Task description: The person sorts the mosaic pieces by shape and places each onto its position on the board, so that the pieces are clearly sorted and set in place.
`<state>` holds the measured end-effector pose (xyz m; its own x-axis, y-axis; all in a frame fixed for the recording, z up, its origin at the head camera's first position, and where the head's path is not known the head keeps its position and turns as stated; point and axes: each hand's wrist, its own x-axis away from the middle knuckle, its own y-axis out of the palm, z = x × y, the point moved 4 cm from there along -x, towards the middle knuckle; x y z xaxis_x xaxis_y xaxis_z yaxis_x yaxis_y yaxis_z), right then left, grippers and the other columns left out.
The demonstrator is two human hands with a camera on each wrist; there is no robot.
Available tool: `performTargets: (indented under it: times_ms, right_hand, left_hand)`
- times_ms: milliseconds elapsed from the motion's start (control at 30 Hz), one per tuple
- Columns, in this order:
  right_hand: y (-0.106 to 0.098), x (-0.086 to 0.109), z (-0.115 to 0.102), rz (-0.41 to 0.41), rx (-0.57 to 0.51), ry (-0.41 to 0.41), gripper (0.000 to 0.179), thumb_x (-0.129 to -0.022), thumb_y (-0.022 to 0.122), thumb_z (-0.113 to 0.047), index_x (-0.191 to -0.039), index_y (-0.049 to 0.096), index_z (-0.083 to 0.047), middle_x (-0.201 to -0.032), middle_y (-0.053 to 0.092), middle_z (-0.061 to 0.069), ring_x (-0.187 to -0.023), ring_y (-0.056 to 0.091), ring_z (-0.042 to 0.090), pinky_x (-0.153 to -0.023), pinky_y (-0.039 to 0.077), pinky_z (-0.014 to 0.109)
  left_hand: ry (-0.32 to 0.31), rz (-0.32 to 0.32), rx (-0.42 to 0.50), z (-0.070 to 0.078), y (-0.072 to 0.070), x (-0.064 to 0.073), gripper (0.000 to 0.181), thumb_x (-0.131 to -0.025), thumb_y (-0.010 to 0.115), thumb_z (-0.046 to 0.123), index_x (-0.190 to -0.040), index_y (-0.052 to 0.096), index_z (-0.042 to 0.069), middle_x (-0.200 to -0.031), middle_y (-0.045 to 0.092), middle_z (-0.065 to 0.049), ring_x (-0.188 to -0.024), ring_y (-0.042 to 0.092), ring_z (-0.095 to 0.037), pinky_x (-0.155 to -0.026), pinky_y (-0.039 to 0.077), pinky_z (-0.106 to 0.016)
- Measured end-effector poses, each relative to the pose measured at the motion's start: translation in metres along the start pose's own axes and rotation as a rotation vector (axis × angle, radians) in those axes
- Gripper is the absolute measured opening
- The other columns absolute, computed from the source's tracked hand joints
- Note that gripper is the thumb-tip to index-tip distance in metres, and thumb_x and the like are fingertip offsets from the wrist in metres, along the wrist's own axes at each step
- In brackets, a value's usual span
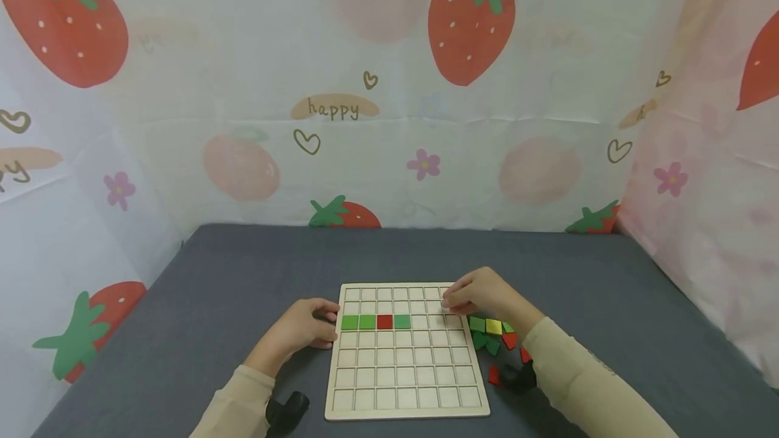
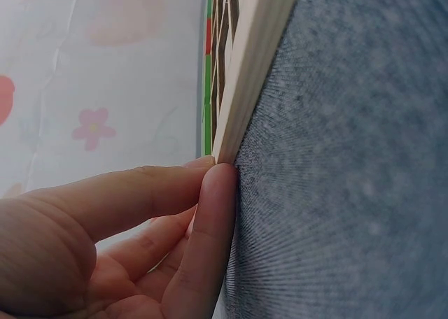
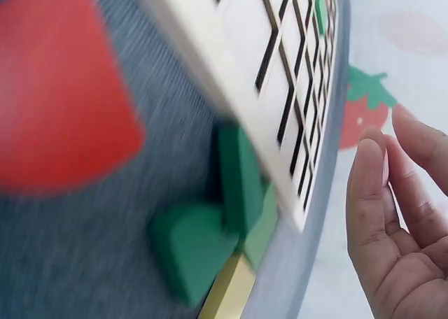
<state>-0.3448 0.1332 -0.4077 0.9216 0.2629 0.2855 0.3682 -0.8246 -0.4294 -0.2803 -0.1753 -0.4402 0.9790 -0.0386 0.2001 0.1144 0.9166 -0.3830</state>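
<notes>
Two hands at a wooden grid board (image 1: 406,377), tiles lying beside it

The board lies flat in the lower middle of the frame, on a grey-covered counter (image 1: 255,262) that stretches away to its left, right and far side. The left hand (image 1: 297,324) has its fingertips against the board's left edge, index finger and thumb a little apart along it. The right hand (image 1: 483,290) reaches over the upper right part of the board, thumb and fingers drawn close together; whether they pinch anything, I cannot tell.

In the board's third row from the top, the first four compartments from the left carry a green tile (image 1: 349,322), a second green tile (image 1: 368,322), a red tile (image 1: 385,322) and a blue-green tile (image 1: 402,322). The lower rows show pale wood.

Just beyond the board's right edge, loose tiles (image 1: 493,327) in green, yellow and red lie in a jumble. The black wrist piece (image 1: 518,378) partly covers a red one there, and the right sleeve (image 1: 590,374) crosses the lower right. A strawberry-print backdrop (image 1: 243,73) rises behind the counter.
</notes>
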Motion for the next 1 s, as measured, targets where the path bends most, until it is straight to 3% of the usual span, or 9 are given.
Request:
performTargets:
  times_ms: [333, 633, 1000]
  right_hand:
    - [-0.029, 0.009, 0.018, 0.057, 0.001, 0.063, 0.025, -0.085, 0.078, -0.013, -0.105, 0.075, 0.002, -0.088, 0.077, 0.005, -0.078, 0.073, 0.017, -0.077, 0.062, 0.034]
    - [-0.046, 0.018, 0.035, 0.088, 0.001, 0.061, 0.033, -0.084, 0.080, -0.018, -0.109, 0.074, 0.002, -0.091, 0.076, 0.004, -0.081, 0.072, 0.014, -0.078, 0.062, 0.032]
    - [-0.064, 0.028, 0.053, 0.128, 0.041, 0.071, 0.037, -0.085, 0.079, -0.017, -0.115, 0.071, 0.004, -0.104, 0.076, 0.010, -0.091, 0.072, 0.018, -0.085, 0.060, 0.037]
  left_hand:
    - [0.009, 0.003, -0.002, -0.002, 0.000, -0.002, 0.052, -0.078, 0.070, -0.012, -0.128, 0.058, -0.009, -0.105, 0.058, -0.017, -0.074, 0.062, -0.018, -0.065, 0.060, -0.034]
    - [0.002, 0.015, -0.023, -0.002, 0.000, -0.003, 0.051, -0.078, 0.070, -0.011, -0.128, 0.059, -0.008, -0.105, 0.059, -0.016, -0.075, 0.062, -0.017, -0.066, 0.060, -0.034]
    - [0.004, -0.002, -0.007, -0.003, 0.000, -0.002, 0.051, -0.079, 0.070, -0.011, -0.128, 0.058, -0.009, -0.105, 0.058, -0.017, -0.076, 0.061, -0.018, -0.066, 0.060, -0.034]
